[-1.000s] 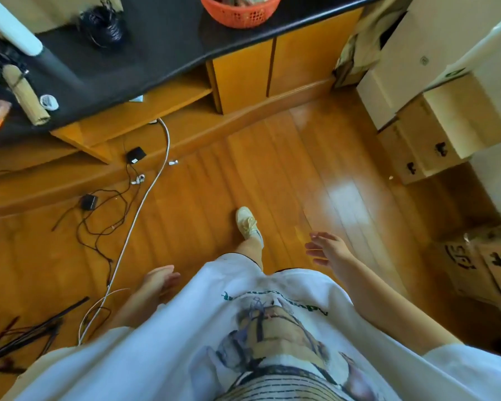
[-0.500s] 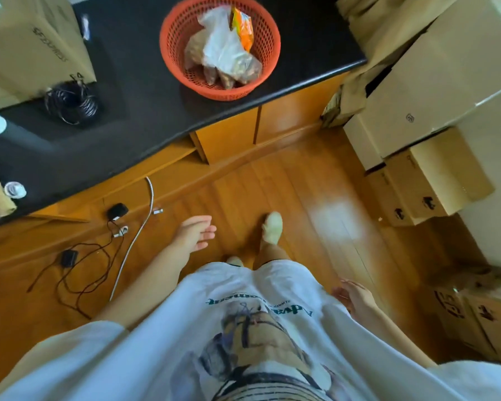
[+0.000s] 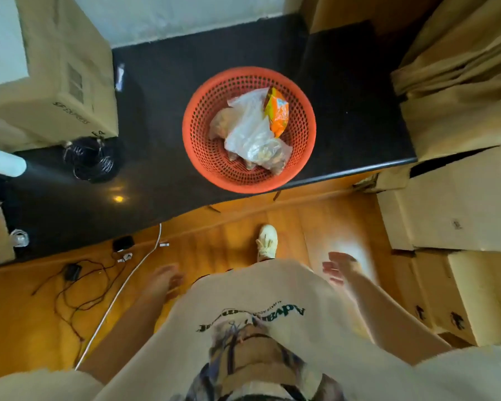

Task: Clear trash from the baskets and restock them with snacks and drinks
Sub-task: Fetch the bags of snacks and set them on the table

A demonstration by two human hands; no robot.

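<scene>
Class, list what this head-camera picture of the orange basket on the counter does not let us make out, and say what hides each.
- Food in the clear plastic bags, head view: crinkled, glaring plastic obscures it.
- Orange snack packet print: too small and folded.
- Basket floor: covered by the bags.
- Left hand and right hand fingers: motion blur.
- Cardboard box: cut off by the edge.

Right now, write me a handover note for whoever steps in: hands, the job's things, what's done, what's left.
Left hand: open, holding nothing, low beside the body.
Right hand: open, holding nothing, also low.
Orange basket sits at the front edge of the black counter, straight ahead.
It holds clear plastic bags and an orange snack packet.
Done: nothing visible; the basket is not cleared.
Left: take out the trash, then restock with snacks and drinks. No fresh stock is visible; the cardboard boxes on the right are closed.
</scene>
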